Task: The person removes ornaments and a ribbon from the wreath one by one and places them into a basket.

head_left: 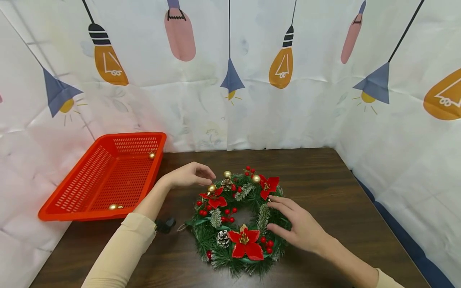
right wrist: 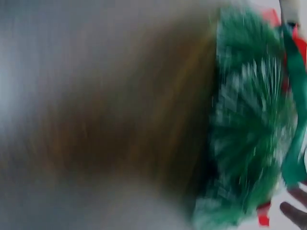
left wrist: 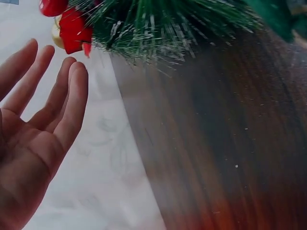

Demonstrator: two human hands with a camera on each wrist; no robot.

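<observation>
White cloth (head_left: 201, 108) printed with blue lamps, orange bulbs and pink shapes hangs behind the wreath (head_left: 203, 237) and down both sides of it. Left of the wreath sits a red plastic basket (head_left: 120, 180) with slotted walls; one gold ball (head_left: 152, 155) is in its far right corner, a second gold ball (head_left: 113, 207) near its front wall. Between basket and wreath a cream-sleeved arm reaches forward, the left hand (head_left: 187, 175) bent inward at the wrist, fingers loosely curved and holding nothing — just beside the wreath's far left edge. The wreath itself lies on the dark wood-grain table (head_left: 317, 172), a ring of green needles, some tipped white, with three red flowers (head_left: 246, 244), pine cones (head_left: 223, 238), red berries (head_left: 269, 246) and gold baubles (head_left: 256, 179) along its far side. Over the wreath's right side the right hand (head_left: 300, 224) comes in from the right, thumb and fingers spread apart in a relaxed way, no grip showing — whether its fingertips touch the greenery I cannot tell. Farther right of the wreath, dark blue fabric (head_left: 399, 234) runs beside the table edge
</observation>
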